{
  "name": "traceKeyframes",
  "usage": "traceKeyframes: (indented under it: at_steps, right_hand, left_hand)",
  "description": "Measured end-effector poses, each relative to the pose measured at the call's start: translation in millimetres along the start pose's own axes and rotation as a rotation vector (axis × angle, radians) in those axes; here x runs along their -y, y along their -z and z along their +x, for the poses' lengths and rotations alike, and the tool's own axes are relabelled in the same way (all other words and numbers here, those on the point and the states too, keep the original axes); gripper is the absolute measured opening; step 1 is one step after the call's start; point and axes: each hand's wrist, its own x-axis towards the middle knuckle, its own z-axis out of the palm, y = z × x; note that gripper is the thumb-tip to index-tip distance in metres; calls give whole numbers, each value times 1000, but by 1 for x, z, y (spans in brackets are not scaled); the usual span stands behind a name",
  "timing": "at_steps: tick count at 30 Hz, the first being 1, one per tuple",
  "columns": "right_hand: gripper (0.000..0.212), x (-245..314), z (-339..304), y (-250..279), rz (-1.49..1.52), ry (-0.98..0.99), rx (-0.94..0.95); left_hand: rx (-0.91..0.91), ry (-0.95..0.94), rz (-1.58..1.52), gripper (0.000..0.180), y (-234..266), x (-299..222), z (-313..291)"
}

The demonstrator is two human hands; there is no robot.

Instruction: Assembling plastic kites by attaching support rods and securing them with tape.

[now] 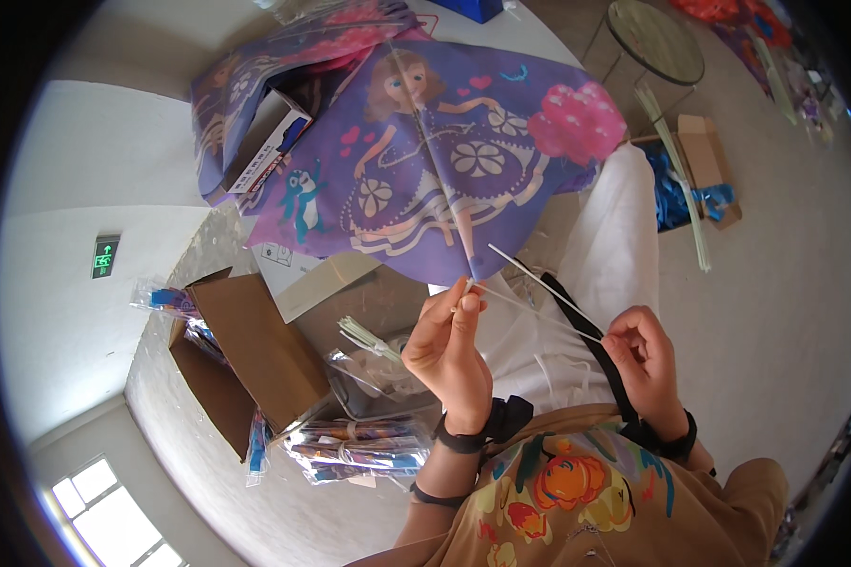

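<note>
A purple kite (pixel 501 203) printed with a doll-like figure in a dress, hearts and a pink cloud lies spread over the table, a dark seam running down its middle. At its lower tip, my left hand (pixel 452 348) is closed, thumb and fingers pinching the tip around a small white piece. My right hand (pixel 645 352), lower and to the right, pinches the near end of a thin white rod (pixel 542 286), which slants up and left toward the kite. A fainter thin line runs between the two hands. Both hands hover above my lap.
A second folded kite and a small box (pixel 272 142) lie on the left of the table. An open cardboard box (pixel 260 345), bagged bundles (pixel 355 452) and white rods (pixel 367 335) are at lower left. A round stool (pixel 654 42) and a box with blue material (pixel 704 165) stand right.
</note>
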Motion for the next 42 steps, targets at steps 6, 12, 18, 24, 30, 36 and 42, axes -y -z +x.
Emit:
traceKeyframes:
  at_steps: [6, 12, 18, 24, 30, 36, 42]
  right_hand:
    - [10, -1, 6, -2, -207, 201, -101]
    - [11, 10, 16, 5, -326, 289, -100]
    - [12, 8, 17, 8, -312, 241, -105]
    - [12, 4, 21, 10, -400, 357, -101]
    - [11, 0, 21, 21, -323, 265, -73]
    - [10, -6, 17, 22, -272, 215, 49]
    - [10, -3, 12, 16, -244, 188, 134]
  left_hand:
    - [-17, 123, -63, 15, -1, -2, 0]
    - [275, 237, 265, 12, 2, -7, 0]
    - [346, 238, 321, 14, 6, -7, 1]
    - [481, 273, 445, 17, 17, -7, 15]
    - [473, 348, 403, 24, 28, -9, 22]
    - [381, 304, 131, 33, 33, -8, 24]
    - [260, 392, -347, 22, 40, -8, 25]
